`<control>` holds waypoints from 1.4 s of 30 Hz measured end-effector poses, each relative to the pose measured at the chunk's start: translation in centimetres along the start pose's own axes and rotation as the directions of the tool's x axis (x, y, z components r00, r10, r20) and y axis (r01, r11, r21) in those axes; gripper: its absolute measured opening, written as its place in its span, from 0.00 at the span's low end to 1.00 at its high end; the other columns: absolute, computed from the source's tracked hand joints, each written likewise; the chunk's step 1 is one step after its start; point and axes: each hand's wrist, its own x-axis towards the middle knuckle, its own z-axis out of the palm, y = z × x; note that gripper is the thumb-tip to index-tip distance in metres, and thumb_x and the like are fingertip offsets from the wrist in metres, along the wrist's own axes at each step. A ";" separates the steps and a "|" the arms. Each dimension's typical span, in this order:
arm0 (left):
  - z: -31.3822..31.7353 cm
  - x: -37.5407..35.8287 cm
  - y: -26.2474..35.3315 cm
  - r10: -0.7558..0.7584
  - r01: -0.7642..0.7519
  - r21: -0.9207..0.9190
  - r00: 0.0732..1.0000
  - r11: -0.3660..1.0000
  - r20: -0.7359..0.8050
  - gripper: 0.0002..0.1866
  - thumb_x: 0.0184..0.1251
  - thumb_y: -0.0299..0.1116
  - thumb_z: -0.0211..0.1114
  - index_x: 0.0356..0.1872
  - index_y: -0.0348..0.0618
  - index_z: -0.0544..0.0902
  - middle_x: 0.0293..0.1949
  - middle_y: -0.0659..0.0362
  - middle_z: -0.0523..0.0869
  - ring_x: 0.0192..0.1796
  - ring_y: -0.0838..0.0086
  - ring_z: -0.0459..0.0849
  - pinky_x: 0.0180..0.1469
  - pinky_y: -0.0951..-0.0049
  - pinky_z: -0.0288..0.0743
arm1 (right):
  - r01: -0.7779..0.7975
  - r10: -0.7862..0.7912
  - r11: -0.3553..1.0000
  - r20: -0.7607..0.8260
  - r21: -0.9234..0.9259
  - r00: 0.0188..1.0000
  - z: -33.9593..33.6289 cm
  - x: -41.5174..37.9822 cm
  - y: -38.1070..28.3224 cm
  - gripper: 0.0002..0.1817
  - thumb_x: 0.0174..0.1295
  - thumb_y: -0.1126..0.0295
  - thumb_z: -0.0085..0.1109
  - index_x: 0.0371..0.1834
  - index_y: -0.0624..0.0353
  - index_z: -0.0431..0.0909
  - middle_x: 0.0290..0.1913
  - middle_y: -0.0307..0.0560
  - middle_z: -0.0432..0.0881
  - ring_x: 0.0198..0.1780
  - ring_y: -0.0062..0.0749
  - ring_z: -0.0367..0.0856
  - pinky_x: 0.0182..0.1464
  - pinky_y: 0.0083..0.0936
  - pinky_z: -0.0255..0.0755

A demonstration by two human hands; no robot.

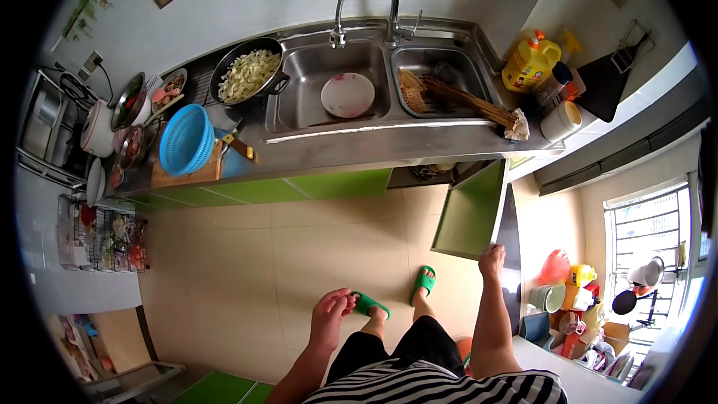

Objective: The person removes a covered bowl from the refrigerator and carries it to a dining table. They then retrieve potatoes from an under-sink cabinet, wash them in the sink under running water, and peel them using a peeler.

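Observation:
My right hand (492,260) grips the outer edge of a green cabinet door (473,213), which stands swung out from under the sink counter. Behind the door, part of the dark cabinet inside (419,175) shows, with items too small to name. My left hand (331,308) hovers over the floor in front of my body, its fingers curled in with nothing visible in them. Above the cabinet, the steel sink's left basin (299,78) holds a white plate (348,95). A bundle of brown sticks (467,101) lies across the right basin (441,56).
On the counter's left are a wok of chopped pale vegetables (248,76), a blue colander (186,140), a cutting board (168,172) and a knife (239,146). A yellow bottle (531,63) stands on the right. Wire baskets (105,243) sit by the left wall.

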 end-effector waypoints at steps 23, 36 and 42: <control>9.8 11.1 -8.8 0.013 -0.015 0.103 1.000 0.995 0.028 0.14 0.70 0.31 0.53 0.53 0.37 0.75 0.45 0.56 0.81 0.48 0.73 0.79 0.54 0.71 0.70 | 0.620 -0.734 0.655 0.169 0.432 0.658 15.8 4.8 -20.7 0.34 0.53 0.72 0.59 0.65 0.62 0.57 0.62 0.61 0.62 0.64 0.57 0.61 0.65 0.40 0.60; 4.0 34.0 -17.7 0.352 -0.372 0.194 0.927 0.908 0.131 0.14 0.70 0.30 0.55 0.53 0.34 0.74 0.44 0.53 0.82 0.49 0.72 0.80 0.54 0.73 0.72 | 0.667 -0.852 0.264 -0.156 0.697 0.500 28.4 9.0 -24.4 0.16 0.59 0.69 0.61 0.48 0.64 0.73 0.43 0.59 0.78 0.44 0.52 0.78 0.46 0.35 0.72; 2.6 40.1 -21.9 0.451 -0.498 0.209 0.861 0.842 0.236 0.14 0.70 0.29 0.54 0.53 0.32 0.74 0.46 0.51 0.80 0.51 0.69 0.79 0.59 0.69 0.72 | 0.690 -0.807 0.051 -0.377 0.722 0.455 31.1 10.0 -22.9 0.13 0.61 0.71 0.58 0.47 0.65 0.75 0.41 0.57 0.79 0.44 0.50 0.79 0.47 0.33 0.72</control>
